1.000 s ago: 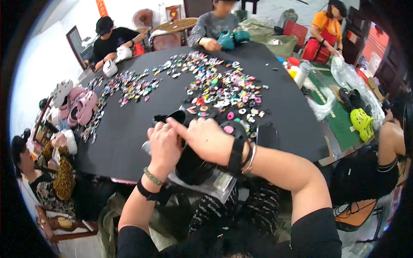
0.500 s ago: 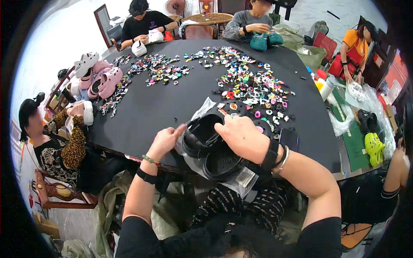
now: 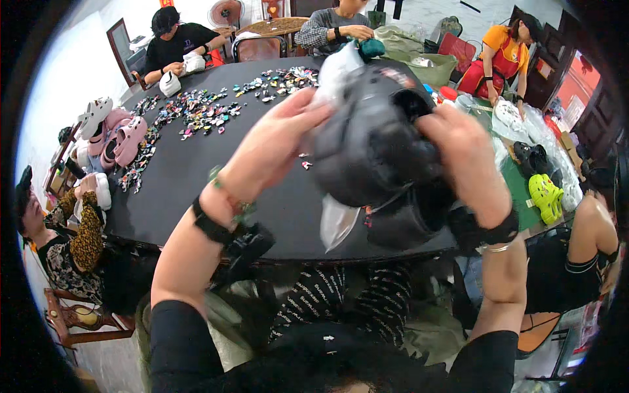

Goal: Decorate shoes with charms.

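Note:
A pair of black clogs is held up above the near edge of the table, blurred by motion. My right hand grips the pair from the right, fingers curled in near a shoe opening. On the other side my left hand is closed on a clear plastic bag that lies against the clogs. A loose corner of the bag hangs below them. The second clog sits lower and is partly hidden. Colourful shoe charms lie scattered over the black table; the clogs cover many of them.
Pink and white clogs are stacked at the table's left edge. Co-workers sit at the left and far sides; another person stands at the far right. Lime-green clogs and black shoes lie on the right beside plastic wrapping.
Both hands have lifted the clogs and bag up and away from the table, toward the camera. The view has shifted to the right. The phone on the table is now hidden.

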